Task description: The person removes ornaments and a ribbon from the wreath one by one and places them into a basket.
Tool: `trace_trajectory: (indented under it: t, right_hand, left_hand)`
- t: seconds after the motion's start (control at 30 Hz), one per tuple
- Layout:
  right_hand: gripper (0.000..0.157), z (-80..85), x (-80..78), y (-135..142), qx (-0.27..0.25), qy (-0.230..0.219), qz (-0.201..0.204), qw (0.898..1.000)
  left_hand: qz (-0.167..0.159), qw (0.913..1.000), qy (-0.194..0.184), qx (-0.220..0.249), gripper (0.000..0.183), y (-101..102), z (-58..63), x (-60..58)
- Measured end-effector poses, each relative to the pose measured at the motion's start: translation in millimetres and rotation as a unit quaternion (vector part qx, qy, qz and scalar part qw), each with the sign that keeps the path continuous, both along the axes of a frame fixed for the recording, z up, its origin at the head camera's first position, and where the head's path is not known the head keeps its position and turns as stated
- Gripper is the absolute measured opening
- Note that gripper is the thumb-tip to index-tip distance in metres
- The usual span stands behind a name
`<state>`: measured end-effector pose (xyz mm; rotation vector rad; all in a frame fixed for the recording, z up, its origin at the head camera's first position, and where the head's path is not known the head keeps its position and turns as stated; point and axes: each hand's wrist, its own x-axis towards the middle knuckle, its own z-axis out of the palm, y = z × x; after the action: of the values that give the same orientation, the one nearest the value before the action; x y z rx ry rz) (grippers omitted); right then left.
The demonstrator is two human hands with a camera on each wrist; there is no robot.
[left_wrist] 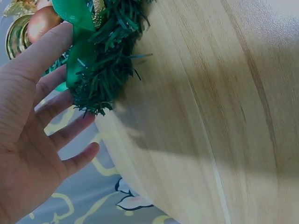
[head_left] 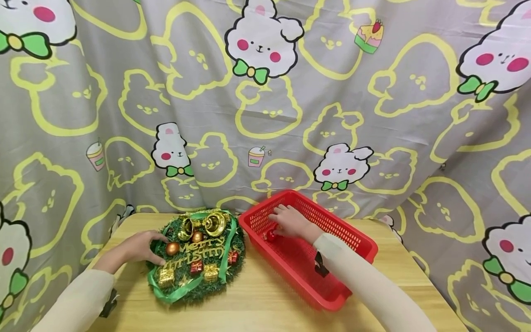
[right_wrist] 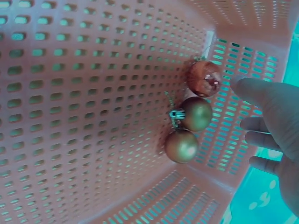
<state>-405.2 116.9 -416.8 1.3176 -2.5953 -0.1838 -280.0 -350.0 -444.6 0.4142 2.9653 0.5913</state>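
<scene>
At left, the left hand point(head_left: 141, 249) stands at the near-left edge of one Christmas wreath point(head_left: 238, 240), which lies on the wood-grain worktop point(head_left: 249, 299). The left grip is spread wide: thumb and fingers are apart, with the thumb over the green ribbon point(head_left: 225, 263) and nothing clasped; firm contact cannot be confirmed. Counted on the wreath: two gold bells point(head_left: 215, 224), two copper balls point(head_left: 172, 248), two gold gift boxes point(head_left: 210, 273), two red gift boxes point(head_left: 196, 267), and gold lettering, of which "Merry" reads clearly.

Right of the wreath, one red perforated plastic basket point(head_left: 282, 265) sits at an angle on the worktop. The right wrist view shows three baubles point(right_wrist: 196, 114) together at the basket's end, one glossy and two smooth; colours there are distorted. The right hand point(head_left: 292, 224) is over that end. The right grip is well parted, fingers extended, thumb tip near the glossy bauble but apart from it; nothing is held.

Behind the worktop hangs one grey cloth point(head_left: 275, 117) printed with white rabbits and yellow outlines.
</scene>
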Motion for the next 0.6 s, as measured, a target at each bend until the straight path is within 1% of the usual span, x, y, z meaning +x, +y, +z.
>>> trace_trajectory:
  t: [0.07, 0.3, 0.37, 0.53, 0.6]
  right_hand:
    - [0.043, 3.9, 0.8, -0.7, -0.006, -0.004, 0.006, 1.0]
    - [0.041, 18.3, 4.7, -4.1, -0.02, 0.016, 0.027, 0.999]
    - [0.041, 23.1, 6.1, -6.0, -0.03, 0.014, 0.028, 0.999]
    - [0.036, 36.6, 9.4, -12.3, -0.058, 0.019, 0.041, 0.997]
    - [0.033, 41.2, 10.7, -15.1, -0.065, 0.028, 0.051, 0.996]
  left_hand:
    - [-0.001, 1.0, 0.0, -0.003, 0.069, -0.7, -0.6, -0.5]
    - [0.001, 1.0, -0.002, 0.002, 0.069, -0.1, -1.0, 0.0]
    - [0.002, 1.0, -0.004, 0.004, 0.069, 0.6, -0.8, 0.6]
    - [0.002, 1.0, -0.003, 0.002, 0.069, 0.4, -0.2, 0.9]
    - [0.001, 1.0, -0.002, -0.001, 0.07, -0.5, 0.0, 0.4]
